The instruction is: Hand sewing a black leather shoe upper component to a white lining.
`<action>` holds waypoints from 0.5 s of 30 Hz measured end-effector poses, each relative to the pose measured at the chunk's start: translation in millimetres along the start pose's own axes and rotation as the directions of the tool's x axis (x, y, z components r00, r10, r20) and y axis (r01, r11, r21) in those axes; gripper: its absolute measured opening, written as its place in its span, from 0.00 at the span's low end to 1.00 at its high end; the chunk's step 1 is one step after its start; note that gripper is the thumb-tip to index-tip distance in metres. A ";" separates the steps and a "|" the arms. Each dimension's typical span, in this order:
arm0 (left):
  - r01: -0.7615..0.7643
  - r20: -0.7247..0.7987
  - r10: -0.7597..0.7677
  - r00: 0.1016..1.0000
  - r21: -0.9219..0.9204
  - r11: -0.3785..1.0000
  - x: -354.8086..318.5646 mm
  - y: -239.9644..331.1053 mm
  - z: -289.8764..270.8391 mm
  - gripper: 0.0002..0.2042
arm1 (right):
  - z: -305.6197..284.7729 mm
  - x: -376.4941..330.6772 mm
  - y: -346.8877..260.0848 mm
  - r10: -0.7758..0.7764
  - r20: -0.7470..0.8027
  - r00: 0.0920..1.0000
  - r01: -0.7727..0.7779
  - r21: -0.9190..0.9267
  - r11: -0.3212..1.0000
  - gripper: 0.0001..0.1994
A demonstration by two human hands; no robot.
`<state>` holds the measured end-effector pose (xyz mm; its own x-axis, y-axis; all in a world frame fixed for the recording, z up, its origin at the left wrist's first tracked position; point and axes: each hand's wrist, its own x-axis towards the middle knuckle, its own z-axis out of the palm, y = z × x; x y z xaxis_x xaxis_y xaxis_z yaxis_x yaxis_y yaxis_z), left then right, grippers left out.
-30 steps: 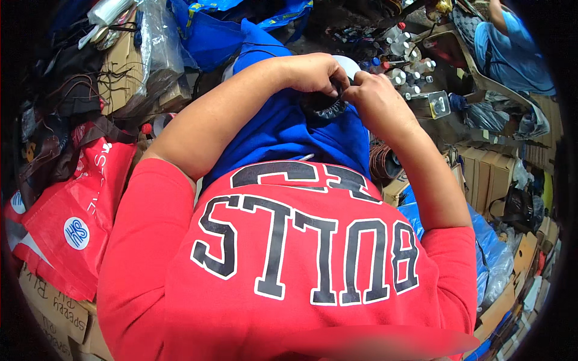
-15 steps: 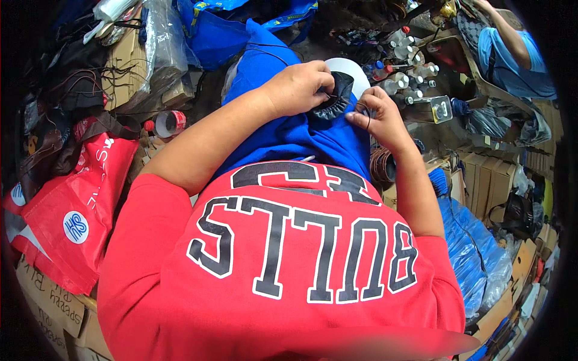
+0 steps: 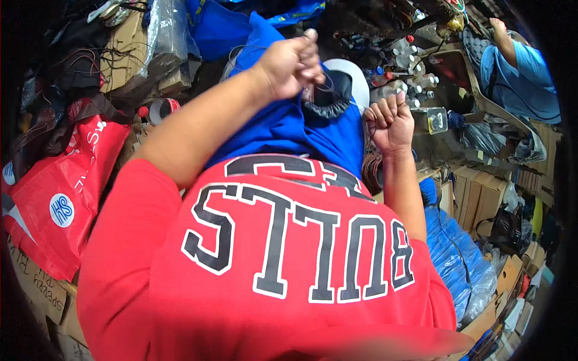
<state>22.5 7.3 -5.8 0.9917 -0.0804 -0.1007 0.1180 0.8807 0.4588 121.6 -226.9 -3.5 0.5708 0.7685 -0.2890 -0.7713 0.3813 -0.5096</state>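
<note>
A black, gathered piece with a broad white rim (image 3: 355,82), shoe-like in shape, rests between my knees on blue cloth (image 3: 289,129). My left hand (image 3: 292,66) is closed just left of it and raised, with a thin dark thread (image 3: 333,91) running from it toward the black piece. On the other side my right hand (image 3: 391,123) is closed in a fist, palm side up, apart from the rim. The thread appears to reach this hand too. Anything small inside either fist is hidden.
Several plastic bottles (image 3: 415,81) stand at the far right, near another person in a blue shirt (image 3: 521,78). A red bag (image 3: 75,186) lies at left. Cardboard boxes (image 3: 472,192) and a blue plastic-wrapped bundle (image 3: 454,253) fill the right side.
Both hands have drawn away from the black piece, the left up and leftward, the right slightly outward. The fingers have curled tighter into fists.
</note>
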 end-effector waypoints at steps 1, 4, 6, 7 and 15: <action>0.032 -0.154 -0.019 0.988 0.081 0.996 -3.9 8.6 0.3 0.22 | 0.1 -2.4 0.9 -0.003 -0.003 1.000 0.003 -0.003 1.000 0.24; 0.022 -0.160 0.004 0.987 0.158 0.987 0.5 11.8 11.5 0.21 | -18.5 -4.5 -0.5 0.037 0.069 0.997 -0.036 -0.007 0.999 0.22; 0.006 -0.119 0.102 0.988 0.679 0.734 -5.5 34.4 -5.5 0.19 | -7.5 -15.6 -4.3 0.041 -0.164 0.986 -0.070 -0.178 0.982 0.20; 0.047 -0.143 0.192 0.971 0.899 0.435 -12.3 55.7 -8.3 0.18 | -6.6 -21.4 -8.3 -0.020 -0.393 0.919 -0.121 -0.330 0.936 0.18; -0.010 0.214 0.399 0.891 0.890 -0.455 -86.6 103.5 -6.0 0.30 | 18.1 -14.8 -54.3 -0.141 -0.085 0.986 -0.062 -0.985 0.161 0.30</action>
<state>-51.5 108.2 45.1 0.9422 0.1801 0.2825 -0.0174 -0.8158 0.5781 149.9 -249.7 43.1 0.6961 0.6603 -0.2819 0.1181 -0.4926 -0.8622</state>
